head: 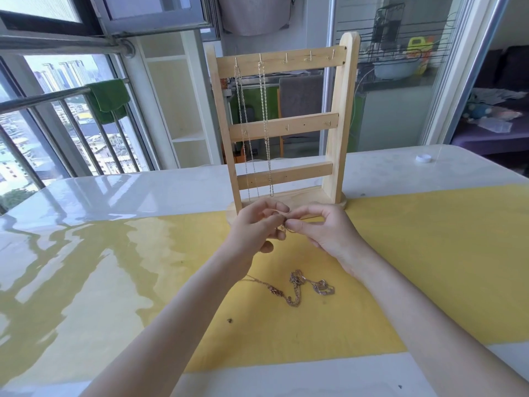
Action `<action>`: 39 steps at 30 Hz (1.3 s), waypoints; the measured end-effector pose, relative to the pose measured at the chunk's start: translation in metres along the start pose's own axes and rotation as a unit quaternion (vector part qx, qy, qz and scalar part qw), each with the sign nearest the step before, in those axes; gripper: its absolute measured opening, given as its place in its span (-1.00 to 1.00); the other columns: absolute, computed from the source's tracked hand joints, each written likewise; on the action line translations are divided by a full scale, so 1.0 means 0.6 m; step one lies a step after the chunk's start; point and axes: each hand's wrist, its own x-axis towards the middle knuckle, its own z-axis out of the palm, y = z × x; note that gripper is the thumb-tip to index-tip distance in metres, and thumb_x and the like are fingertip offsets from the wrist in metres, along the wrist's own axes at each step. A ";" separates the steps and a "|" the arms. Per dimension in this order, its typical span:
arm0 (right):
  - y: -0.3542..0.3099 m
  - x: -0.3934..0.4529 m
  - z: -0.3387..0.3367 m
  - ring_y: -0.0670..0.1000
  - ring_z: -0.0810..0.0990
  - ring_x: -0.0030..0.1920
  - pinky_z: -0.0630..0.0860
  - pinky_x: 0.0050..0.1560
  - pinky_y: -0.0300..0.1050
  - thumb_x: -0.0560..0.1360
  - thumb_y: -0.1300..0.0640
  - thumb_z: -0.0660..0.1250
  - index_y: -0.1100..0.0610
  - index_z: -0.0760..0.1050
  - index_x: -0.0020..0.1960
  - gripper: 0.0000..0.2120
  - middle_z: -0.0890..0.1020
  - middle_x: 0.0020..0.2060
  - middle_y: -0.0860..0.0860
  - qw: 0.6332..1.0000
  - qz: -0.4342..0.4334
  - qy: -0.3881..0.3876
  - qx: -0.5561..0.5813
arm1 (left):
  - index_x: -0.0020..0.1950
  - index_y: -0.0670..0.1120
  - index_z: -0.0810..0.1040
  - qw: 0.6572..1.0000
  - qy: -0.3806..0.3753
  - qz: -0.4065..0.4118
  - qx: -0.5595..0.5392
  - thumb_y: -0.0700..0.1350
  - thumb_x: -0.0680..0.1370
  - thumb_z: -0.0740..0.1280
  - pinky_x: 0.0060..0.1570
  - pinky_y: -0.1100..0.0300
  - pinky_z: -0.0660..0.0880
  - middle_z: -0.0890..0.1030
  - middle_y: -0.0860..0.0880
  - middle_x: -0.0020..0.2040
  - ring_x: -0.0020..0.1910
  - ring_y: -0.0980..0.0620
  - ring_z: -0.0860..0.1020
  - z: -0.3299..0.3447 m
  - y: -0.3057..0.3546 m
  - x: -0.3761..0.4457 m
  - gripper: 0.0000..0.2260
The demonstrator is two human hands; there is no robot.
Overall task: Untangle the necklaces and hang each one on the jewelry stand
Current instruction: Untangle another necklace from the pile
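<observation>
While two chains [252, 124] already hang on the stand [283, 124], the left hand [257, 227] and right hand [320, 227] together pinch a fine chain [284, 228] above the desk's middle. Light, limp and snag-prone, it is best held near the clasp. The tangle [300, 287] lies nearer the front edge.

Your left hand [259, 224] and right hand [320, 229] meet just in front of the wooden jewelry stand [282, 127], both pinching a small bit of chain [284, 228] between fingertips. Two necklaces [253, 130] hang from the stand's top-left hooks. Nearer you, a tangled pile of necklaces [297, 286] lies on the yellow mat [415, 253]. A white cap [423, 159] sits far right on the table [143, 190]
</observation>
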 end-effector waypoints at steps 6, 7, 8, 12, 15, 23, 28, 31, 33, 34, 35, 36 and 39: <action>0.005 0.008 0.000 -0.05 0.35 -0.45 0.32 -0.38 -0.22 0.42 0.16 0.47 0.04 0.57 -0.28 -0.87 0.50 -0.39 0.01 0.997 -0.020 0.018 -0.071 | -0.08 -0.10 0.48 1.000 -0.006 -0.016 -0.023 -0.30 0.60 0.21 -0.56 0.39 0.25 0.50 -0.02 -0.26 -0.43 0.16 0.52 0.003 -0.001 -0.001 -0.86; 0.005 0.008 0.000 -0.05 0.35 -0.43 0.32 -0.38 -0.22 0.43 0.18 0.46 0.04 0.56 -0.30 -0.84 0.50 -0.35 -0.04 0.996 -0.035 0.025 -0.074 | -0.08 -0.09 0.49 0.998 -0.002 -0.039 -0.056 -0.29 0.59 0.23 -0.57 0.39 0.25 0.50 -0.01 -0.27 -0.42 0.15 0.52 0.001 0.000 -0.001 -0.87; 0.005 0.008 -0.001 -0.05 0.35 -0.41 0.31 -0.39 -0.25 0.43 0.20 0.45 0.05 0.54 -0.31 -0.82 0.50 -0.30 -0.09 0.996 -0.051 0.031 -0.070 | -0.08 -0.10 0.49 0.993 0.002 -0.067 -0.096 -0.30 0.58 0.24 -0.58 0.40 0.25 0.49 0.00 -0.26 -0.42 0.15 0.51 -0.002 0.000 0.000 -0.88; 0.009 0.005 0.005 -0.14 0.32 -0.46 0.24 -0.50 -0.36 0.46 0.31 0.35 0.11 0.48 -0.30 -0.80 0.46 -0.33 -0.13 0.998 -0.037 0.042 0.014 | -0.04 -0.17 0.50 0.966 -0.026 -0.162 -0.197 -0.30 0.58 0.25 -0.59 0.43 0.29 0.47 -0.07 -0.26 -0.48 0.16 0.47 -0.006 -0.003 0.005 -0.94; 0.005 0.004 0.008 -0.06 0.29 -0.42 0.15 -0.60 -0.33 0.46 0.29 0.29 0.13 0.43 -0.26 -0.85 0.43 -0.49 -0.10 0.988 0.034 0.016 0.153 | -0.03 -0.20 0.52 0.965 -0.081 -0.177 -0.177 -0.27 0.57 0.28 -0.54 0.42 0.35 0.44 -0.06 -0.30 -0.47 0.16 0.40 0.005 -0.007 0.003 -0.96; 0.004 0.001 0.011 -0.09 0.26 -0.49 0.05 -0.58 -0.28 0.55 0.24 0.15 0.17 0.36 -0.20 -0.85 0.47 -0.32 0.04 0.966 0.120 -0.019 0.230 | -0.05 -0.10 0.59 0.991 -0.077 -0.104 0.019 -0.09 0.56 0.33 -0.41 0.38 0.38 0.41 0.06 -0.35 -0.40 0.19 0.39 0.005 -0.003 -0.004 -0.90; 0.007 0.003 0.012 -0.11 0.27 -0.53 0.07 -0.60 -0.32 0.59 0.24 0.20 0.15 0.42 -0.09 -0.92 0.51 -0.26 0.00 0.972 0.100 -0.032 0.211 | -0.17 -0.05 0.52 0.997 -0.024 -0.064 0.033 -0.09 0.56 0.33 -0.45 0.36 0.33 0.44 0.06 -0.31 -0.45 0.18 0.38 0.004 -0.009 -0.003 -0.88; 0.009 0.001 0.007 -0.13 0.31 -0.52 0.13 -0.60 -0.33 0.57 0.24 0.24 0.25 0.50 0.01 -0.90 0.56 -0.22 0.03 0.977 0.097 -0.045 0.186 | -0.16 -0.02 0.52 0.997 -0.006 -0.075 -0.024 -0.09 0.59 0.29 -0.38 0.33 0.42 0.53 0.05 -0.22 -0.34 0.14 0.45 0.002 -0.009 0.000 -0.87; 0.011 -0.001 0.004 -0.13 0.30 -0.51 0.16 -0.59 -0.34 0.54 0.24 0.28 0.32 0.54 0.06 -0.83 0.60 -0.29 0.00 0.981 0.091 -0.069 0.160 | -0.15 -0.04 0.52 0.993 -0.004 -0.091 -0.072 -0.11 0.59 0.28 -0.33 0.31 0.46 0.55 0.02 -0.23 -0.27 0.12 0.49 -0.002 -0.010 0.003 -0.88; 0.011 -0.002 0.004 -0.14 0.28 -0.51 0.16 -0.58 -0.35 0.53 0.24 0.30 0.32 0.55 0.06 -0.82 0.60 -0.34 -0.03 0.983 0.088 -0.076 0.142 | -0.14 -0.05 0.52 0.991 -0.004 -0.097 -0.089 -0.12 0.59 0.28 -0.32 0.30 0.47 0.55 0.01 -0.24 -0.25 0.12 0.49 -0.004 -0.010 0.003 -0.88; 0.010 -0.002 0.004 -0.14 0.27 -0.52 0.16 -0.58 -0.36 0.52 0.25 0.32 0.30 0.56 0.06 -0.84 0.60 -0.37 -0.05 0.985 0.089 -0.074 0.125 | -0.14 -0.06 0.52 0.990 0.000 -0.099 -0.098 -0.13 0.59 0.28 -0.32 0.31 0.47 0.55 0.01 -0.25 -0.25 0.12 0.50 -0.005 -0.011 0.005 -0.89; 0.010 -0.002 0.005 -0.14 0.25 -0.53 0.16 -0.58 -0.36 0.51 0.26 0.34 0.27 0.57 0.03 -0.87 0.59 -0.39 -0.05 0.987 0.093 -0.065 0.111 | -0.14 -0.07 0.53 0.990 0.009 -0.096 -0.099 -0.14 0.58 0.29 -0.33 0.32 0.47 0.55 0.01 -0.26 -0.26 0.12 0.50 -0.005 -0.013 0.005 -0.89; 0.006 0.001 0.008 -0.13 0.22 -0.56 0.11 -0.60 -0.35 0.52 0.29 0.32 0.21 0.52 -0.08 -0.98 0.55 -0.39 -0.02 0.989 0.098 -0.025 0.104 | -0.15 -0.09 0.53 0.997 0.061 -0.038 -0.011 -0.18 0.57 0.31 -0.39 0.37 0.45 0.58 0.03 -0.26 -0.28 0.15 0.51 -0.003 -0.021 0.008 -0.91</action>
